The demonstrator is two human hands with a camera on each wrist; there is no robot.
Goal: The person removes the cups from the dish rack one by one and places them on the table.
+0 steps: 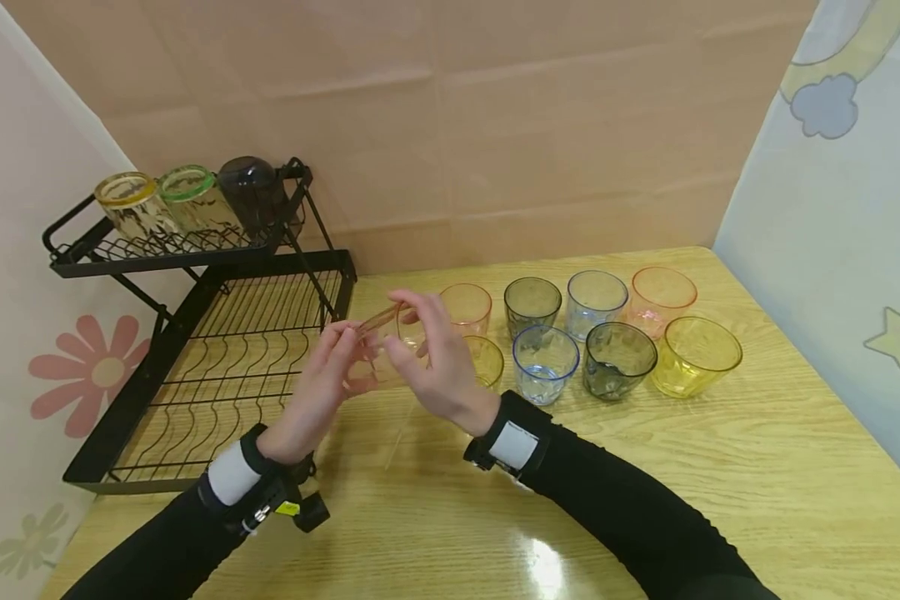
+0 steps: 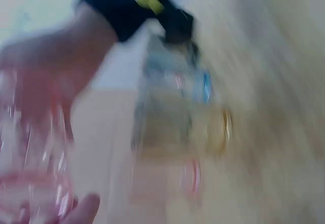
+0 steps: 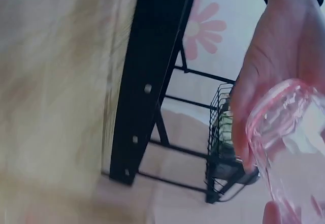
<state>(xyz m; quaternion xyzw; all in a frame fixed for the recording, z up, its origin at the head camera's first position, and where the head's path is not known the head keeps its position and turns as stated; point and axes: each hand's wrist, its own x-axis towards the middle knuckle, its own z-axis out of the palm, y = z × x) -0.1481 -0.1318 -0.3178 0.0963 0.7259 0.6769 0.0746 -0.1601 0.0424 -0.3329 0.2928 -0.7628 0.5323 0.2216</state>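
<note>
A clear pink glass (image 1: 378,337) is held tilted above the table, between both hands. My left hand (image 1: 326,371) grips its left end, fingers along the glass. From the right, my right hand (image 1: 442,362) curves its fingers and thumb about the other end. The left wrist view is blurred; there the right hand (image 2: 56,56) overlaps the pink glass (image 2: 35,173), with fingertips at the bottom edge. In the right wrist view the left hand (image 3: 274,61) lies against the pink glass (image 3: 294,142) by its thick pink edge.
Two rows of coloured glasses (image 1: 543,362) stand right of the hands, mouths up. A black two-tier dish rack (image 1: 217,450) stands at left. Its upper shelf carries an amber glass (image 1: 135,204), a green glass (image 1: 195,200) and a dark glass (image 1: 251,196).
</note>
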